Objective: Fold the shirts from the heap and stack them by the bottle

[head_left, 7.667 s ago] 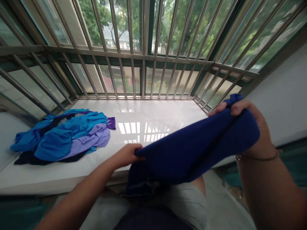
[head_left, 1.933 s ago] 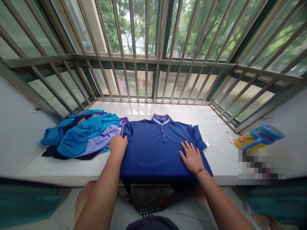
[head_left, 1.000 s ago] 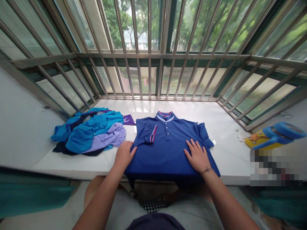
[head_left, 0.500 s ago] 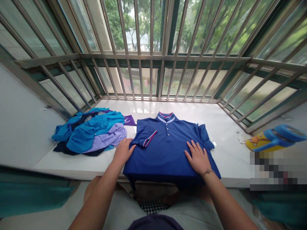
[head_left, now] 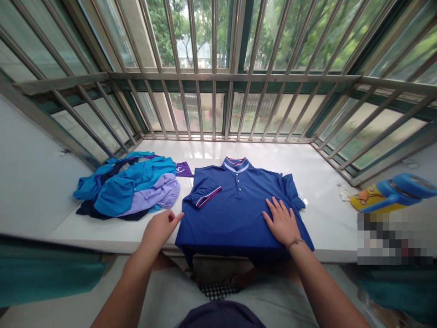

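Note:
A navy polo shirt (head_left: 225, 218) lies front up on the white ledge, collar away from me, its lower part hanging over the front edge. Its left-side sleeve, with red and white striped trim, is folded in over the body; the other sleeve sticks out at the right. My right hand (head_left: 282, 223) rests flat on the right half of the shirt, fingers spread. Beside the shirt's left edge is my left hand (head_left: 163, 228), fingers loosely curled and thumb apart, its thumb tip at the cloth edge. I see nothing held in it.
A heap of blue, lilac and dark clothes (head_left: 126, 187) lies at the left of the white ledge (head_left: 327, 205), with a purple piece (head_left: 185, 169) poking out. A yellow and blue bottle (head_left: 392, 193) lies at the right. Metal window bars (head_left: 230, 109) close off the back.
My left hand has come off the folded sleeve side and moved left and slightly down, its fingers curling. My right hand stays on the shirt.

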{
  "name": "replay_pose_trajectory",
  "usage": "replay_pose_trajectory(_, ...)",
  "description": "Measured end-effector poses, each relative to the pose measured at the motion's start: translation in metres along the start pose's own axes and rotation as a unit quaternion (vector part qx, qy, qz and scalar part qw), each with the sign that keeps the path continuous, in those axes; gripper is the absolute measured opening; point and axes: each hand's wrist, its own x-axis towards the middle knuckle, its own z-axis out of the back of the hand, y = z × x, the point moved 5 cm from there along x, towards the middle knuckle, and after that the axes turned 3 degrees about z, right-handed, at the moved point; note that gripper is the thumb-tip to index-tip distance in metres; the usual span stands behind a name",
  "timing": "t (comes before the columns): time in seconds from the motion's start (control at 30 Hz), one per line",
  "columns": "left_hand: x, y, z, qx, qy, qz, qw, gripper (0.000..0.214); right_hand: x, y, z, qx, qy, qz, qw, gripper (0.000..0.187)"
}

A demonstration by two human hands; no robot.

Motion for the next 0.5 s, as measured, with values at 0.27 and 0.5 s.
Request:
replay_pose_trajectory(0.27,-0.049,-0.012,-0.027,-0.016,0.044,-0.029,0.999,0.014,0.0,-0.001,0.001,-0.004,-0.007,0.003,1.0,0.069)
replay_pose_trajectory(0.5,-0.035,0.023,-0.01,-0.085,0.072,0.069,0.991,0.021,0.0,0.0,0.002,-0.005,-0.002,0.002,1.0,0.069)
